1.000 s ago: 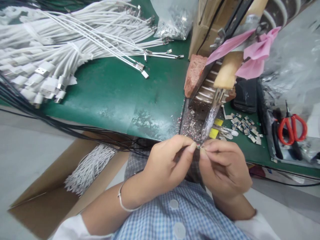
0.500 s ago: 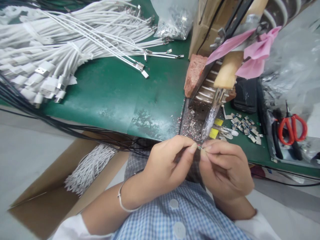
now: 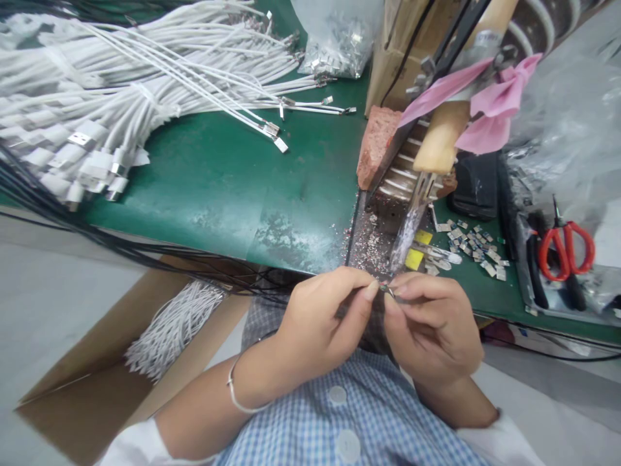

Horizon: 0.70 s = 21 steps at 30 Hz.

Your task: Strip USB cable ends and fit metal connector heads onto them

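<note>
My left hand is closed in a pinch, thumb and forefinger together on the end of something thin with coloured wires. Opposite it, my right hand pinches a tiny metal piece that meets those wires between the fingertips. Most of both held parts is hidden by the fingers. Just beyond the fingertips is the whitened lower end of a soldering iron with a wooden handle, tied with pink cloth. Small connector boards lie scattered beyond my right hand.
Bundled white USB cables cover the bench's left, with several loose ones on top. A brick props the iron's stand. Red-handled cutters lie in a tray at right. An open carton below holds more cables. Black cords run along the edge.
Both hands have shifted slightly, the right one a little left. More of the small metal piece shows between the fingertips. The bench items stay as they were.
</note>
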Each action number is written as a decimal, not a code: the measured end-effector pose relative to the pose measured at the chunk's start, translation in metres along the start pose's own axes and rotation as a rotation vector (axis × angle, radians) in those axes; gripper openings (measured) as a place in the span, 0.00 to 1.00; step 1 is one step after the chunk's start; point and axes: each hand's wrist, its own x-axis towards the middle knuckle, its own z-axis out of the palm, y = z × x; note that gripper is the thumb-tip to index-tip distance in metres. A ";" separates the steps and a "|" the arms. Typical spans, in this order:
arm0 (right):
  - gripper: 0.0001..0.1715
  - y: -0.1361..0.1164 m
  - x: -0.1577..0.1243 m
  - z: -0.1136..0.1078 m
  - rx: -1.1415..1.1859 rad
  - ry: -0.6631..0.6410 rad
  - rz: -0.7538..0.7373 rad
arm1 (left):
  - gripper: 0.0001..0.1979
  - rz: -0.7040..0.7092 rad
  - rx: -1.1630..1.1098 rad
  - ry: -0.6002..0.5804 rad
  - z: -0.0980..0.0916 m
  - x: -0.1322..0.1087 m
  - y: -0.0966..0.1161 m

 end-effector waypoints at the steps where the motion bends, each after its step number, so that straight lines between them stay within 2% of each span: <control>1: 0.13 0.001 0.000 0.000 -0.005 0.000 -0.001 | 0.05 0.007 0.003 -0.002 0.000 0.001 0.000; 15: 0.11 0.001 0.000 -0.001 -0.033 -0.013 -0.018 | 0.05 0.061 -0.002 0.015 0.000 0.002 0.000; 21: 0.11 -0.007 -0.005 -0.007 -0.014 -0.069 -0.006 | 0.05 0.051 -0.012 -0.043 -0.006 -0.004 0.005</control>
